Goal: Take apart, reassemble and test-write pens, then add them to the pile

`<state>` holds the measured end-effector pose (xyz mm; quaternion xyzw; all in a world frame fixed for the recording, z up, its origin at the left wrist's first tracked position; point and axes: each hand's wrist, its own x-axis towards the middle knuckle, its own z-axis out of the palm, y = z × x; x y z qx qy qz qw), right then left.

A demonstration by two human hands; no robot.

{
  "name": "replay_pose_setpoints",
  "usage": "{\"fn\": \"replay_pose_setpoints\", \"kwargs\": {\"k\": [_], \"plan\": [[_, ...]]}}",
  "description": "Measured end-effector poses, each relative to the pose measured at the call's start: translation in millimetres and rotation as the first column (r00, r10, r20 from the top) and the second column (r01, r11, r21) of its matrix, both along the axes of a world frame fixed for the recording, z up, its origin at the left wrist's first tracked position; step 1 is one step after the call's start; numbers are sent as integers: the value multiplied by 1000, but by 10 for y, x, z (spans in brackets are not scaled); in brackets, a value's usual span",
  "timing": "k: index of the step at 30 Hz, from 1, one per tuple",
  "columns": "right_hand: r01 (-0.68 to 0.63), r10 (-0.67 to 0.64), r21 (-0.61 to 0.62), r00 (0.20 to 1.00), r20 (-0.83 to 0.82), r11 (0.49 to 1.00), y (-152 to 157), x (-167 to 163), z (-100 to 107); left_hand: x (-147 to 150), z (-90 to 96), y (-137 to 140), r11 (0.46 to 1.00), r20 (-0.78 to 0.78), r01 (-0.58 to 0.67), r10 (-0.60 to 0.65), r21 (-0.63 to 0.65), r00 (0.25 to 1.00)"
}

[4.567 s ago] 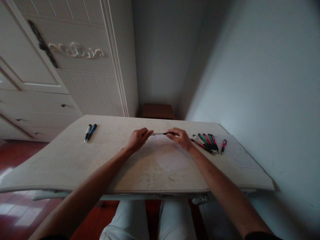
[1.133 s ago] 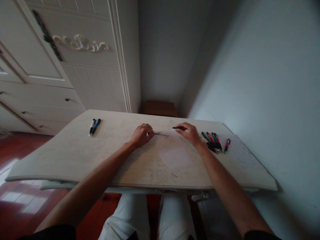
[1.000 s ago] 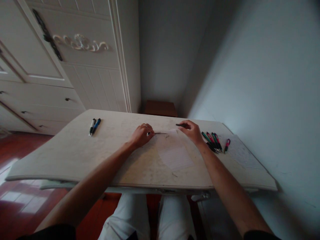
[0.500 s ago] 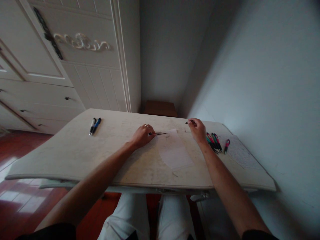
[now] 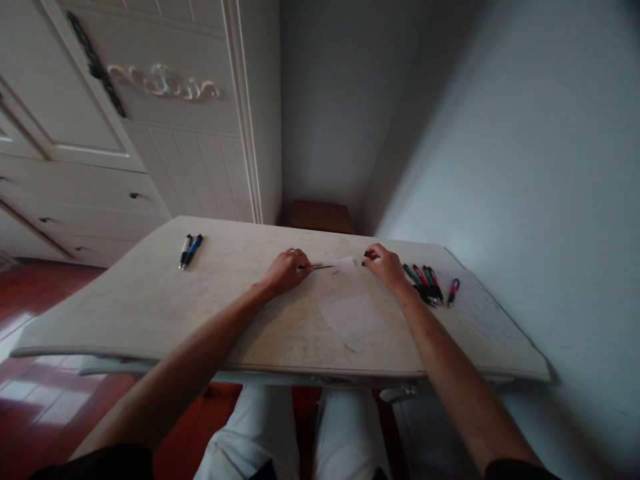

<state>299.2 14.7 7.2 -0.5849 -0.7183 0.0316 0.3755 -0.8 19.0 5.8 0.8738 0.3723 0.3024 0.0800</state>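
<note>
My left hand [image 5: 287,270] rests near the middle of the table, its fingertips closed on a thin pen refill [image 5: 323,267] with a dark end. The refill points right over the top of a white sheet of paper [image 5: 350,310]. To the right, my right hand [image 5: 383,263] pinches a small dark pen part [image 5: 365,257] just off the sheet's upper right corner. Its exact kind is too small to tell. A tiny thin piece [image 5: 335,272] lies on the paper, and another thin piece [image 5: 351,348] sits below it near the table's front edge.
Several pens [image 5: 425,283] with green, pink and black parts lie right of my right hand. A single pink and black pen [image 5: 454,292] is beside a written sheet [image 5: 483,307]. At the left are a white pen [image 5: 185,251] and a blue pen [image 5: 193,252] on the table [image 5: 125,300].
My right hand has moved left and slightly down, bringing the dark part nearer the paper and the refill. My left hand stays in place.
</note>
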Motion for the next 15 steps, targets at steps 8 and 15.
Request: {"fn": "replay_pose_setpoints", "kwargs": {"k": [8, 15], "plan": [[-16, 15, -9, 999, -31, 1000, -3, -21, -6, -1, -10, 8, 1000, -4, -3, 3, -14, 1000], [-1, 0, -12, 991, -137, 1000, 9, -2, -16, 4, 14, -5, 1000, -2, 2, -2, -22, 1000]]}}
